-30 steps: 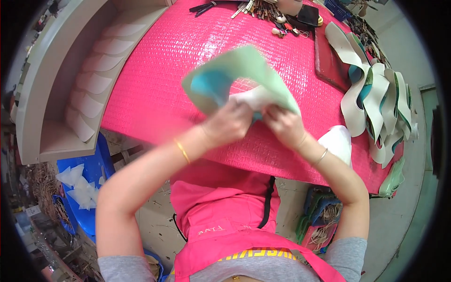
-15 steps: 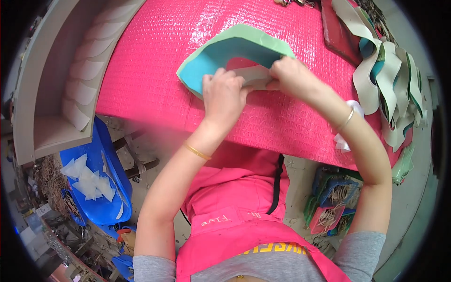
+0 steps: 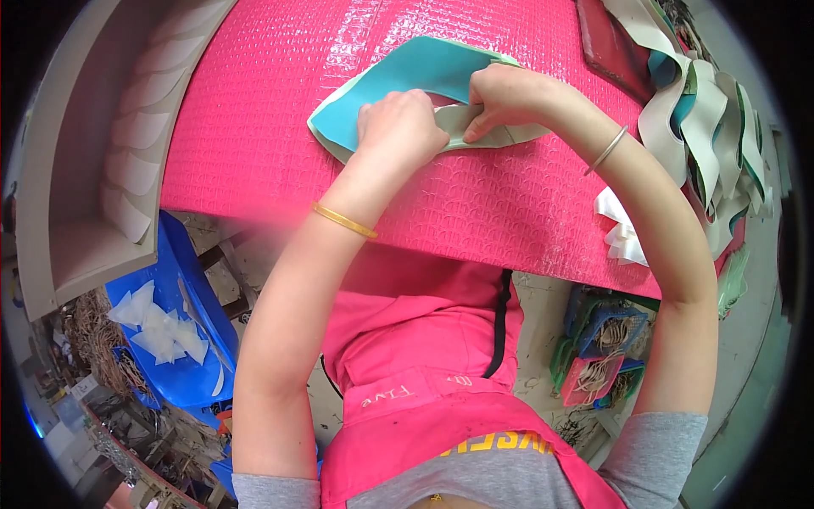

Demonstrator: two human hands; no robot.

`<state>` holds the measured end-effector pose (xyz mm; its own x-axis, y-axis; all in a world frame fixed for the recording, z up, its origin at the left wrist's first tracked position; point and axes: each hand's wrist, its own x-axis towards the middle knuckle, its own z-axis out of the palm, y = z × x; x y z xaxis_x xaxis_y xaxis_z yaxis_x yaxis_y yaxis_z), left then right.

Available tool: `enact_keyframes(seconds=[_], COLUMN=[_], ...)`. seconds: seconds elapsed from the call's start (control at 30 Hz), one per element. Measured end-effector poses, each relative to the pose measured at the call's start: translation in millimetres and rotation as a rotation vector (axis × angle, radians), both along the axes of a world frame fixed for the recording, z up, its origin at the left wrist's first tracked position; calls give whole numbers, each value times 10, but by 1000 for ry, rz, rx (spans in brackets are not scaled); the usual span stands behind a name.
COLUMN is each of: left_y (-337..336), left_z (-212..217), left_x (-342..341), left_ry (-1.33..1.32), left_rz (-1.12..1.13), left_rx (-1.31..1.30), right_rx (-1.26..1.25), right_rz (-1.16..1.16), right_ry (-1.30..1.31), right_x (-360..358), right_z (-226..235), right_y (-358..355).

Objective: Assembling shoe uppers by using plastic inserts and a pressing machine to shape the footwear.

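Your left hand [image 3: 400, 125] and right hand [image 3: 500, 97] both pinch the curved teal-and-cream cut piece [image 3: 398, 81] flat on the pink textured tabletop [image 3: 254, 127], with a stack of similar pieces [image 3: 704, 127] at 3 o'clock.

I see the left hand [image 3: 400, 127] and right hand [image 3: 502, 97] pressing a curved teal-and-pale-green cut piece [image 3: 398, 81] flat on the pink worktop [image 3: 271, 110].

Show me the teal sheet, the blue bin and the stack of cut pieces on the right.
Teal sheet [image 3: 398, 81]: head view, on its bare teal face.
Blue bin [image 3: 199, 288]: head view, on its blue wall.
Stack of cut pieces [image 3: 704, 127]: head view, on a pale strip.
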<state>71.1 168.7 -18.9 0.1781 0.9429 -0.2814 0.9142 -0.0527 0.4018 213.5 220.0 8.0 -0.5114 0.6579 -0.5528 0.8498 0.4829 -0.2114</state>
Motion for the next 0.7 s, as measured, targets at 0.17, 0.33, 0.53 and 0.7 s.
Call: enact_keyframes(seconds=[0.17,0.33,0.53,0.7], left_y=[-62,-492,-723,-682], left_z=[34,-44,-338,-313], left_x=[80,-1,-54,90], left_ry=[147,276,20,38], left_rz=[-57,-257,-315,-340], left_rx=[133,775,732,754], right_rx=[142,255,220,249], right_rz=[99,115,177,280], right_ry=[-60,-150,-192,-96], right_x=[-87,-123,-134,-98], right_z=[7,-6,5,-58], right_y=[-102,-190,-227,-159])
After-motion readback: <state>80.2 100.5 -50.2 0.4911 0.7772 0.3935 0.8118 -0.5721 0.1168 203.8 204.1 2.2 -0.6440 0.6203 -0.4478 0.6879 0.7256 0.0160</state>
